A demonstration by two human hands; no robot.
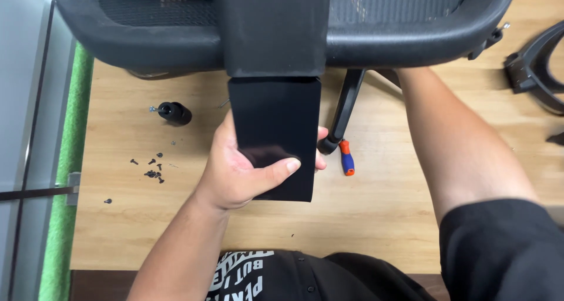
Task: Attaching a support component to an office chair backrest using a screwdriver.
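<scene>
Here the left hand (238, 172) grips the black bracket (274, 138).

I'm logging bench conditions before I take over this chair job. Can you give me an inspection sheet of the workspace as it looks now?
Surface: light wooden tabletop, visible parts look clean.
Job's things: black mesh chair part across the top; glossy black flat bracket sticking out from its centre post.
Clutter: small dark screws scattered at left; black knob with bolt; orange-and-blue screwdriver; black chair piece at right edge.
Grippers: left hand grips the bracket, thumb on its face; right forearm reaches under the mesh part, hand hidden.
Cables: nothing seen.
Surroundings: green strip and grey panel at left.
</scene>
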